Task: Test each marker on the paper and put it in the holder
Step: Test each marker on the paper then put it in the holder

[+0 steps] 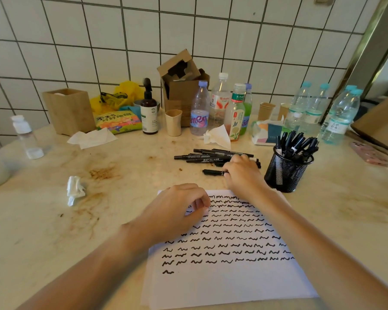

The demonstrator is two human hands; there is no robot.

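The right hand (241,173) covers the near ends of the loose markers (211,155), so its grip cannot be told. The left hand (177,211) hides the paper's (222,280) top left corner. Marker print is too small to read.

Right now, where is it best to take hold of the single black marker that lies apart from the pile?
Probably at mid-barrel, pinched from above: the single black marker lies flat, its left end free. The right hand already touches its right end.
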